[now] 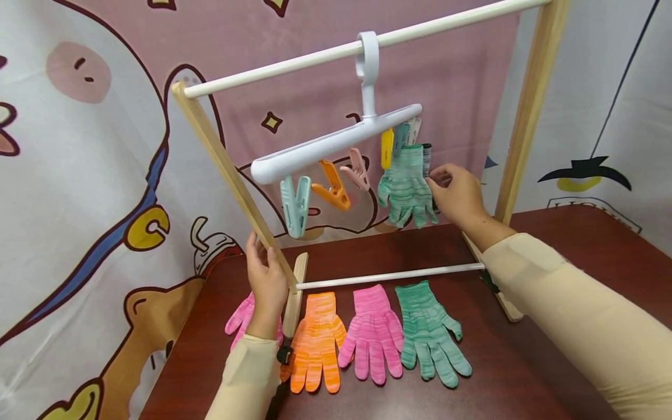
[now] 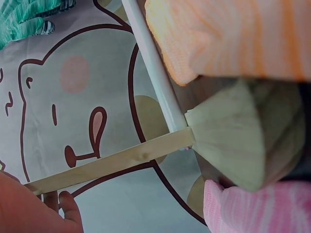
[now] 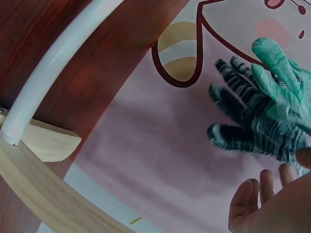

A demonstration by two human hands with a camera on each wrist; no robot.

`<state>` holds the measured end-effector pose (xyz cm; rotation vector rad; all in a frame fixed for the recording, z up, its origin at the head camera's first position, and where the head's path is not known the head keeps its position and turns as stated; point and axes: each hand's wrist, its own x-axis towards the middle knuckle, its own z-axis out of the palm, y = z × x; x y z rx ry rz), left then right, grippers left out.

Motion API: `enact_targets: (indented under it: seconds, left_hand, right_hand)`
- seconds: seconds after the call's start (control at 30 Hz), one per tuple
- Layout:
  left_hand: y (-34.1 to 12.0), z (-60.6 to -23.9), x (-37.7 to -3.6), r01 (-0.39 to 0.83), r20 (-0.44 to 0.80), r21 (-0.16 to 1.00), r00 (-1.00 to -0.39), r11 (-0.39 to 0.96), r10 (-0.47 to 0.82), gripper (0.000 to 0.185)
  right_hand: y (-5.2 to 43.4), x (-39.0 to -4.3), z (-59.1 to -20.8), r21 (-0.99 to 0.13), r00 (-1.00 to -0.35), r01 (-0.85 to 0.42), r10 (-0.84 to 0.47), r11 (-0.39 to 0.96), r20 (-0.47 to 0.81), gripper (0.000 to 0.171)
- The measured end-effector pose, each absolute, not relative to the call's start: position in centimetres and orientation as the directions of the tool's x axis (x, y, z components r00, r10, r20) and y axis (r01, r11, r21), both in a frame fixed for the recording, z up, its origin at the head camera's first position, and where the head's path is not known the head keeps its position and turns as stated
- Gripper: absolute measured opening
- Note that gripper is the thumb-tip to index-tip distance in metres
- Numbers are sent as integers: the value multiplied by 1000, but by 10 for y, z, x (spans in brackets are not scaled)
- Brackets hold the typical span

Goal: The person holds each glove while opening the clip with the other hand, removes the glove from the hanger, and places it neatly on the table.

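Note:
My left hand (image 1: 264, 265) grips the slanted wooden leg (image 1: 231, 175) of a small drying rack; its fingertips (image 2: 65, 204) curl round that leg (image 2: 112, 165) in the left wrist view. A white clip hanger (image 1: 336, 146) hangs from the top rod (image 1: 294, 64). A green glove (image 1: 406, 189) is clipped to it, with a black-striped glove (image 1: 427, 156) just behind. My right hand (image 1: 440, 178) pinches the black-striped glove (image 3: 250, 124) at its edge, beside the green glove (image 3: 284, 73).
On the brown table (image 1: 525, 361) lie an orange glove (image 1: 317, 341), a pink glove (image 1: 373, 332), a green glove (image 1: 429, 331) and a second pink glove (image 1: 238, 318) partly under my left wrist. Empty teal, orange and pink pegs (image 1: 331, 189) hang from the hanger. A lower white rod (image 1: 388, 276) crosses the rack.

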<state>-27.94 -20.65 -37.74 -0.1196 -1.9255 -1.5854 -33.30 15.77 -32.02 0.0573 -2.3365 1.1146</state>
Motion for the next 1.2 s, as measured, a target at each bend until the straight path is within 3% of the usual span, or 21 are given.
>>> enact_targets:
  seconds: [0.37,0.67,1.03,1.2]
  left_hand:
    - [-208,-379,-277,421,511,853,-795,309,-327,50]
    - [-208,-381,-279,421,513,851,-797,314,-319,50]
    - [-208,-380,-279,430,515,851,-797,301,-316,50]
    - [-208,-380,-279,430,514,851,-799,301,-313,49]
  right_hand:
    - [154,-336,-320,-695,-838,-276,187,663,512,22]
    - [157,-318,-324,-736,-848,-286,196,614,493,23]
    - [157,-301,-327,-761,-813,-324,246,562,528,14]
    - [158,-294,-329,-773,-815,-344,240,533,528,21]
